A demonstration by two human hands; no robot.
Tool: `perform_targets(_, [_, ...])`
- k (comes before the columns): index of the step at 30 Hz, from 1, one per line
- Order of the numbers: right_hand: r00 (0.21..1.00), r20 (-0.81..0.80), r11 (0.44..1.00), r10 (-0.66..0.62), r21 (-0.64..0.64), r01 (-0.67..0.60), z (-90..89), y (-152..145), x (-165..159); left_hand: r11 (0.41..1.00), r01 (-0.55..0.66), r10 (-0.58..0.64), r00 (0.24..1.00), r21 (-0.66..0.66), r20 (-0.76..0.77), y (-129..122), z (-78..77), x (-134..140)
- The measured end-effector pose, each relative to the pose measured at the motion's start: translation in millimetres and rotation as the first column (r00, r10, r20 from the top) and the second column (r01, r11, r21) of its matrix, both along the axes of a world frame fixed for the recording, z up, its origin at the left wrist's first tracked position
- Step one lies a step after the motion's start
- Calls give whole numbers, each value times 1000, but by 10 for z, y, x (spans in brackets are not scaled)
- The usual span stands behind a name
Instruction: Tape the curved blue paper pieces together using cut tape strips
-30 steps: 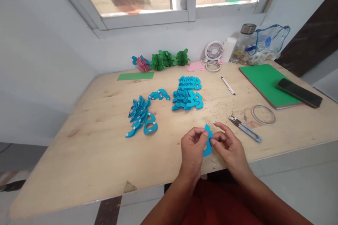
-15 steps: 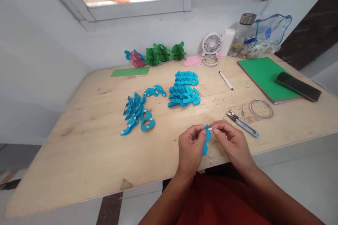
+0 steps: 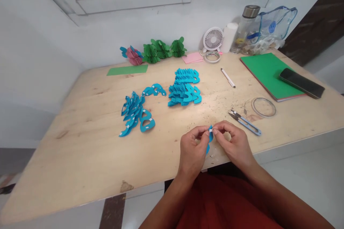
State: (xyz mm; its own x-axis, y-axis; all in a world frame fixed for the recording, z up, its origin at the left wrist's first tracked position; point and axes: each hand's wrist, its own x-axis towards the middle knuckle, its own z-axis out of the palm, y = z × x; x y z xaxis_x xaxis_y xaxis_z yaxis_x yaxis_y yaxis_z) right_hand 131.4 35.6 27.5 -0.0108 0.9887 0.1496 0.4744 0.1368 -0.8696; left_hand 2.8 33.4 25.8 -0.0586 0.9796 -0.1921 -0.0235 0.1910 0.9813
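Pinching blue cutout in left hand, white tab in right hand

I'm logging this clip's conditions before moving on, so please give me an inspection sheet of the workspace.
Surface: wooden table, dark specks scattered near the snips.
Job's things: blue paper cutout in the hands; other blue cutouts grouped left and centre.
Clutter: pen, phone partly on green sheets, small fan, bottle.
Hands: left hand pinches the cutout; right hand pinches a small white piece against it.
Cables: nothing seen.
Surroundings: pale wall, window above.
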Motion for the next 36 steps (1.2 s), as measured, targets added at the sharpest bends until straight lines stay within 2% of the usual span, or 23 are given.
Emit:
perform_targets(10, [998,64,998,-25,52,22,3,-30,-38,1000,22,-22,1000,7,1,-8,25,-26])
perform_targets(24, [996,87,995,-17,102,8,28,-57,-68,1000,14,-13,999,-15,38,-9,-30,-39])
perform_targets(31, [995,101,990,-16,139,2,22,-69,-74,1000,11,-11,1000,0,4,-12,-12,-43])
perform_targets(36, [986,169,984,16,172,-46,30,-80,-84,997,-50,57,991,57,-118,-33,-19,-21])
